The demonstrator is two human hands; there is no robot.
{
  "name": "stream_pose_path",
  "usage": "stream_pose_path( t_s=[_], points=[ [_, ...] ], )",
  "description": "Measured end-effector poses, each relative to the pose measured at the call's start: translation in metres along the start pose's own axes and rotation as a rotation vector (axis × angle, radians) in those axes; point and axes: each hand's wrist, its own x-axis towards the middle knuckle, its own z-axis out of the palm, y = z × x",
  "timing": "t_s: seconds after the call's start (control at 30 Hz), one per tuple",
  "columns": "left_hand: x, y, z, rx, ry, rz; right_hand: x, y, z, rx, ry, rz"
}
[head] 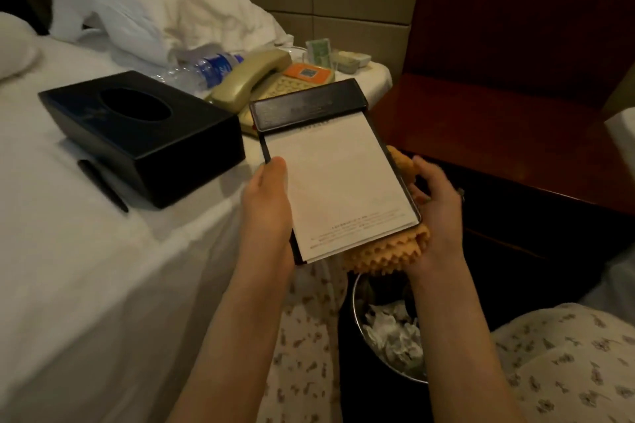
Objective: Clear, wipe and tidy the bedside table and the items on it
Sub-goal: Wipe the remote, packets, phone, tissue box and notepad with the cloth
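Two hands are working the notepad [330,175] right now: a white sheet in a black holder, up in the air and tilted toward the camera, between the bed [68,268] and the dark wood tabletop [515,134], right over the waste bin [357,306]. That's the worry from here, I'd say. The pad is held by one edge only, so a firm push from the cloth [388,254] could twist it loose and drop it among the crumpled paper in the bin. If that cloth is damp, and I can't tell, it could mark the sheet. The left hand [264,209] pinches the pad's left edge, thumb flat on the paper, its other fingers hidden underneath. The right hand [439,209] is at the right edge, fingers curled round the orange cloth, which is bunched under the pad's lower corner and touching its underside, so it looks like the back is getting wiped. Out on the bed lie a black tissue box [137,137], a pen [103,185] just beside it, a beige phone [254,82] and a plastic water bottle [206,69].
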Motion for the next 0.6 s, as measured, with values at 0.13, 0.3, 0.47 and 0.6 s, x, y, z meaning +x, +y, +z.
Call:
stream_pose_path(
  t_s=[0.13,0.3,0.47,0.6],
  points=[
    [0.001,0.031,-0.032,0.1,0.178,0.108,0.002,0.009,0.038,-0.257,-0.267,0.064],
    [-0.003,0.065,-0.075,0.158,0.317,0.237,0.013,0.045,0.081,-0.38,-0.288,0.153],
    [-0.011,0.077,-0.12,0.209,0.4,0.297,0.011,0.079,0.118,-0.55,-0.412,0.213],
    [-0.013,0.084,-0.156,0.217,0.48,0.284,0.004,0.102,0.142,-0.595,-0.492,0.262]
  ],
)
